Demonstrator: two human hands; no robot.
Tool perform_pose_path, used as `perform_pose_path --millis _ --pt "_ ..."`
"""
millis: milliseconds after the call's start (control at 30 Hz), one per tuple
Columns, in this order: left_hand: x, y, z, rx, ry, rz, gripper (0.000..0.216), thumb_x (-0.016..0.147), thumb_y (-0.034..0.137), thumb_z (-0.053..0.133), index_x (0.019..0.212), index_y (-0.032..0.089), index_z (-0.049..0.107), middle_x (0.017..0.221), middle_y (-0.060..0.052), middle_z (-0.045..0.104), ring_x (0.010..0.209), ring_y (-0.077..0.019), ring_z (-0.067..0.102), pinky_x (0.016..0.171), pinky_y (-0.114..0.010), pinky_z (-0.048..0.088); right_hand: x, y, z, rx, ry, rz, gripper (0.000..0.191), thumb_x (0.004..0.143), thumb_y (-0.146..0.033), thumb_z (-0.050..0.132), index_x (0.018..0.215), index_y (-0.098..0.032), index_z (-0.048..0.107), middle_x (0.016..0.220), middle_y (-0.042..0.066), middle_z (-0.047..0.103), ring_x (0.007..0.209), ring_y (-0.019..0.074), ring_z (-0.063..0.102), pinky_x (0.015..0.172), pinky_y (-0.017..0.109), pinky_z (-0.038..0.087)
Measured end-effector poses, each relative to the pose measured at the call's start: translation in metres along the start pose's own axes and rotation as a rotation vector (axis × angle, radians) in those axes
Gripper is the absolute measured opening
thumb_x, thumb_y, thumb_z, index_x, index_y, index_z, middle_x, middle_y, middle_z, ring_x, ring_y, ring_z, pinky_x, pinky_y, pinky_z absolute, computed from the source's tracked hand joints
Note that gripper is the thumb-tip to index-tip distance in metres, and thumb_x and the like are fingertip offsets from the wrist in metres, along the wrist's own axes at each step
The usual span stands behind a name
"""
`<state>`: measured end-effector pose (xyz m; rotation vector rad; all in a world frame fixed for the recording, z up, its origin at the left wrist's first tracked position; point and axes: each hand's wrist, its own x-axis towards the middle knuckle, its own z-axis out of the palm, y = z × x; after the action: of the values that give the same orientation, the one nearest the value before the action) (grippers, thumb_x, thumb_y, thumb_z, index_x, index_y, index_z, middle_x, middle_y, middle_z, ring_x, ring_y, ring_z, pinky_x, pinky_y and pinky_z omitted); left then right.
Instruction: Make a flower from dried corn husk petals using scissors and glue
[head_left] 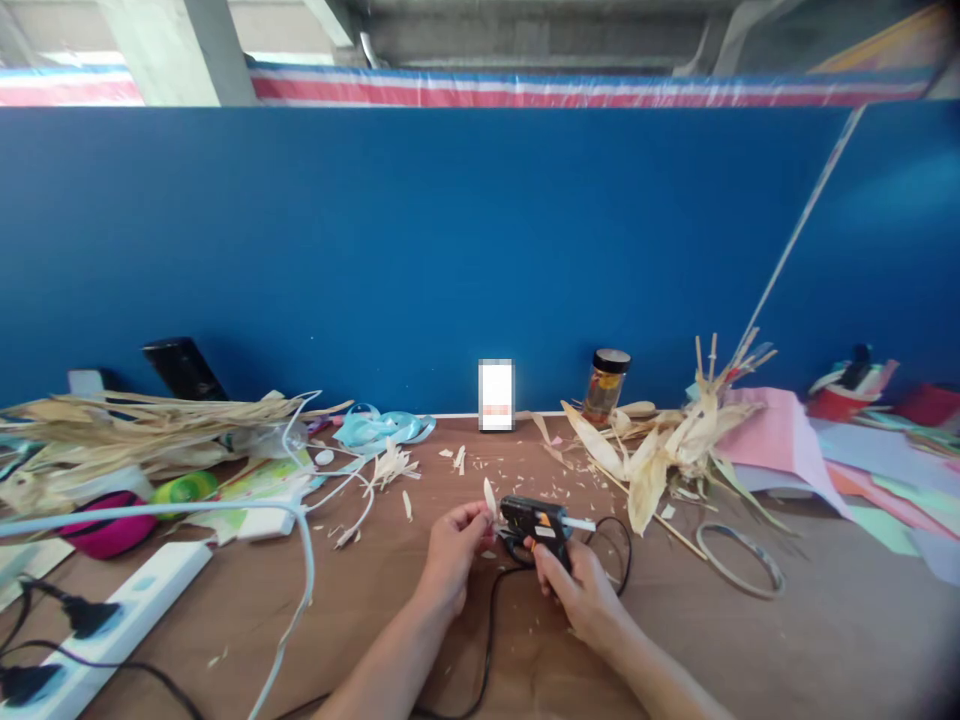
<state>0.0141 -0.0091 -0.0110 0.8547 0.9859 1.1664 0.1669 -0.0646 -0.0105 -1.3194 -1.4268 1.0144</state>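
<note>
My right hand (576, 592) is wrapped round the handle of a black glue gun (534, 520) with an orange label, a white glue stick poking out of its back end. Its nozzle points left toward a small pale husk piece (490, 496). My left hand (452, 550) pinches that husk piece upright, just left of the nozzle. Both hands hover low over the brown table (750, 640). The gun's black cord (489, 640) trails down toward me between my forearms.
Dried corn husks lie heaped at the left (112, 420) and right (667, 450). A white power strip (112, 620) with plugs sits front left. A glass jar (606, 385), blue ribbon (382, 428), a wire ring (739, 558) and coloured paper sheets (840, 450) lie near the blue partition.
</note>
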Motion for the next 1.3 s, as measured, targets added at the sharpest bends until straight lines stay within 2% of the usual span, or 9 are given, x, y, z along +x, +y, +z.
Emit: perform_pose_path --millis 267,633,1067,1300 --pt "-0.0007 0.0007 0.0003 -0.006 0.008 -0.003 0.025 0.062 0.031 0.068 0.078 0.012 0.067 0.06 -0.001 0.061 0.053 -0.0071 0.051 0.054 -0.017 0.041 -0.0008 -0.0004 -0.0011 -0.131 -0.033 -0.023 0.035 0.084 -0.043 0.04 0.086 -0.013 0.056 0.056 -0.001 0.052 0.052 0.0122 0.049 0.048 0.021 0.037" --pt "-0.0006 -0.0017 -0.0005 0.001 -0.011 0.015 0.026 0.061 0.032 0.069 0.078 0.012 0.067 0.06 0.0 0.06 0.052 -0.0063 0.05 0.053 -0.017 0.041 -0.0016 -0.0062 -0.0001 -0.235 -0.02 -0.036 0.034 0.084 -0.041 0.039 0.066 -0.015 0.053 0.052 0.0 0.052 0.05 0.0131 0.051 0.048 0.021 0.037" --pt "0.0004 -0.0039 -0.0014 0.0 -0.025 0.021 0.023 0.062 0.028 0.068 0.079 0.012 0.067 0.06 0.0 0.061 0.051 -0.0054 0.05 0.052 -0.016 0.04 -0.0015 -0.0059 0.0 -0.254 -0.024 -0.03 0.035 0.084 -0.041 0.038 0.066 -0.015 0.053 0.053 0.0 0.054 0.05 0.0131 0.051 0.049 0.021 0.038" --pt "-0.0001 -0.002 0.0001 -0.009 0.014 0.02 0.025 0.06 0.028 0.069 0.08 0.012 0.067 0.061 0.0 0.062 0.053 -0.0062 0.052 0.054 -0.017 0.042 -0.0025 -0.0079 -0.0012 -0.249 -0.054 -0.034 0.036 0.084 -0.042 0.038 0.065 -0.015 0.052 0.054 0.0 0.053 0.05 0.0126 0.051 0.049 0.021 0.038"
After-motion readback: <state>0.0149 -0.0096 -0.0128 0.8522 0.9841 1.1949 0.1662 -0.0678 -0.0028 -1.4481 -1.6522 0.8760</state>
